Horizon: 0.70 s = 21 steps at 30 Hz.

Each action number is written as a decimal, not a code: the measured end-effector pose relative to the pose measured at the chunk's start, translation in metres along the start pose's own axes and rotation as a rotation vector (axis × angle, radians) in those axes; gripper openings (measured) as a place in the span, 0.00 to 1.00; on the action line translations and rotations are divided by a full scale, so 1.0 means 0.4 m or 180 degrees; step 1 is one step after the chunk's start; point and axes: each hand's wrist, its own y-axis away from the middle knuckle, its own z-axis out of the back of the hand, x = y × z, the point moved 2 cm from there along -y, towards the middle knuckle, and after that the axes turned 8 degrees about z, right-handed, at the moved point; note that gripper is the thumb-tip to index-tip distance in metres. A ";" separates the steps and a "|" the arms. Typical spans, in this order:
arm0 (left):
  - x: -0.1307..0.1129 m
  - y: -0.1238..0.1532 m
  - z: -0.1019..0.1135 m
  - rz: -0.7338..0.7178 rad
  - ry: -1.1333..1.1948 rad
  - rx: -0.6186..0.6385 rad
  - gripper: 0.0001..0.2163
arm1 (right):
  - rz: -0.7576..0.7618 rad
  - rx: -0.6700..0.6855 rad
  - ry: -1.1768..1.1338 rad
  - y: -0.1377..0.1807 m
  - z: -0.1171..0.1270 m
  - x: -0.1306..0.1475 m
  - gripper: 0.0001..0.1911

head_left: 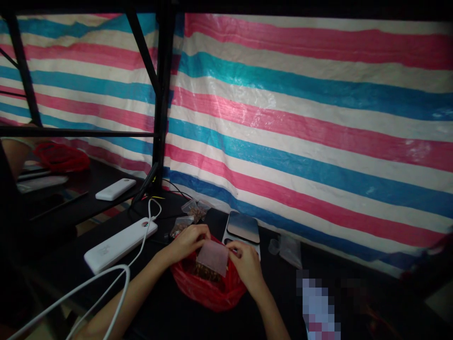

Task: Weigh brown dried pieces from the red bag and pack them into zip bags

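Note:
A small translucent plastic bag (213, 257) is stretched between my two hands. Its left side is pinched in the bent fingers of my left hand (191, 243); the thumb and fingers of my right hand (246, 265) close on its right side. Beneath it, an opened red plastic bag (212, 298) sits on the dark table. Small brownish-gold pieces (208, 274) show just under the translucent bag, inside the red one; their exact kind is too dim to tell. Behind my hands lies a flat device with a dark, shiny top, like a pocket scale (243, 227).
Small clear bags of brownish bits (194, 210) lie behind my left hand. A white power bank (120, 245) with a looping white cable (129, 278) is at left. More clear bags (290, 250) lie right. Another person's arm (16, 156) is near a second red bag (62, 157).

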 end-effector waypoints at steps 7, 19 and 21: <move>-0.008 0.001 -0.010 -0.0087 -0.0086 -0.0060 0.05 | 0.0066 -0.0047 0.0103 0.005 0.002 0.016 0.09; -0.032 0.004 -0.014 0.0014 0.0072 -0.0056 0.08 | 0.0050 -0.0100 0.0222 0.006 0.007 0.014 0.08; -0.030 0.003 -0.013 -0.0007 0.0088 -0.0069 0.08 | 0.0062 -0.0091 0.0237 0.007 0.009 0.020 0.08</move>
